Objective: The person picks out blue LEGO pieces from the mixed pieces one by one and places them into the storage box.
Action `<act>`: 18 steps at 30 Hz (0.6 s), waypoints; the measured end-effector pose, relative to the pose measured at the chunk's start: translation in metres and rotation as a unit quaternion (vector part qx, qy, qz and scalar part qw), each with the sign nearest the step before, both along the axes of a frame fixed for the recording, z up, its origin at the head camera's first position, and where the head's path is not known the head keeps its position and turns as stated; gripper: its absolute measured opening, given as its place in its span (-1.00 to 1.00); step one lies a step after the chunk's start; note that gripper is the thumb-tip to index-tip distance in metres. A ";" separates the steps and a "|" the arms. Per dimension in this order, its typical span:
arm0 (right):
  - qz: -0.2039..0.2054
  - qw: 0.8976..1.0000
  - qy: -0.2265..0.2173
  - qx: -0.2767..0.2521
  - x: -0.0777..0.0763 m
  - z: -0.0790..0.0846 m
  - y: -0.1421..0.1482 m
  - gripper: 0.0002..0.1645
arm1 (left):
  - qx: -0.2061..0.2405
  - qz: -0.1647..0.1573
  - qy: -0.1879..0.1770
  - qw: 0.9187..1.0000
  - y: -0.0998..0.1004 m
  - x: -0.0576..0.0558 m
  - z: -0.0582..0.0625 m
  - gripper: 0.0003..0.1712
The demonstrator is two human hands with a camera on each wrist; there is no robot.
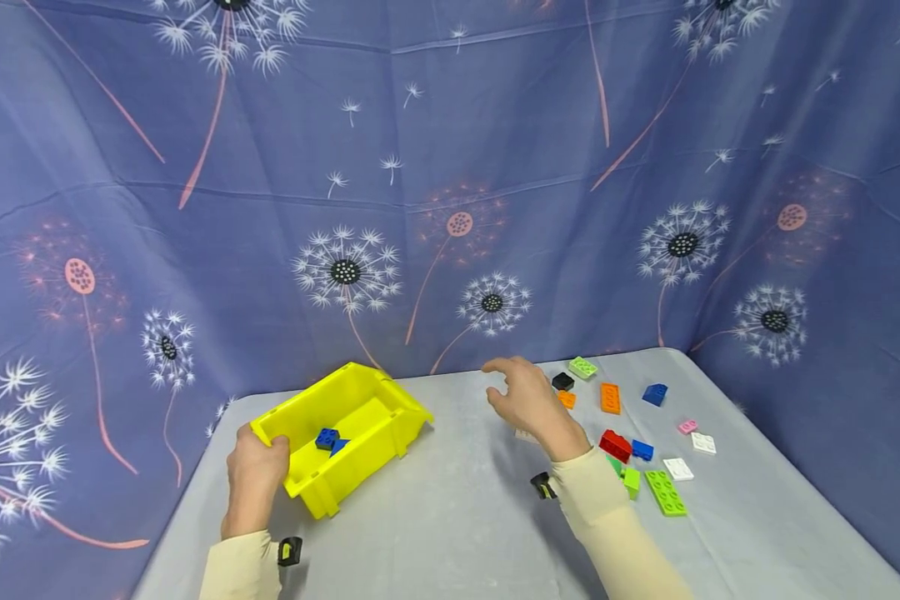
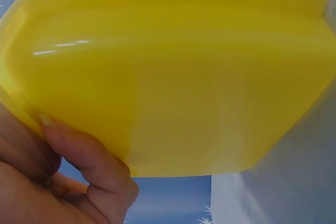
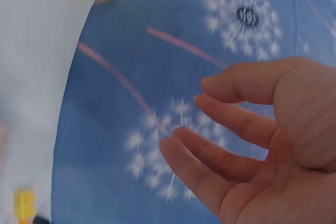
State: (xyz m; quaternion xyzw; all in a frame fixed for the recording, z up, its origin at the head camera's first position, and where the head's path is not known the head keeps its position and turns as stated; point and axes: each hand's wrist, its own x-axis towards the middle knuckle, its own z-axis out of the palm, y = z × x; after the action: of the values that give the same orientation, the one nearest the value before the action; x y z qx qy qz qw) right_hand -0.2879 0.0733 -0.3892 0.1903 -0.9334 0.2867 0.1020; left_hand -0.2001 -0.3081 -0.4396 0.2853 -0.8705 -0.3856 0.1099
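A yellow plastic bin (image 1: 360,458) stands at the left of the table, holding a studded blue brick (image 1: 327,438) and a second blue piece (image 1: 339,447), partly hidden by the wall. My left hand (image 1: 257,471) grips the bin's near left corner, thumb over the rim; the left wrist view shows curled fingers against the yellow wall (image 2: 173,93). Above the table, my right hand (image 1: 528,404) has its fingers loosely bent and apart, with nothing in them. Nearest to it are a black brick (image 1: 562,381) and an orange piece (image 1: 567,399). A pale piece (image 1: 525,436) lies half hidden under that wrist.
Right of the right arm lie several loose bricks, among them a red brick (image 1: 616,446), a long lime brick (image 1: 666,493), an orange brick (image 1: 610,398) and a white piece (image 1: 678,469). Blue dandelion-print cloth (image 1: 435,292) hangs behind the grey tabletop (image 1: 435,533).
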 end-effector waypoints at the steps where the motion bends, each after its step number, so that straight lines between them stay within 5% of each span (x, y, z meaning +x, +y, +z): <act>1: -0.005 1.000 -0.003 -0.001 -0.001 -0.001 0.006 -0.58 | -0.001 0.000 0.002 1.000 0.000 0.000 0.000 -0.25; 18: -0.080 0.996 -0.040 0.015 -0.027 -0.011 0.094 -0.54 | -0.011 -0.006 0.005 1.000 -0.001 0.002 -0.001 -0.28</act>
State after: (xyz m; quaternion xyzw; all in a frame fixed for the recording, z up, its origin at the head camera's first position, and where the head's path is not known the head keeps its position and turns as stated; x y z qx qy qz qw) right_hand -0.3147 0.1672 -0.4003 0.1048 -0.9531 0.2711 0.0841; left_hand -0.1983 -0.3093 -0.4403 0.2766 -0.8760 -0.3781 0.1147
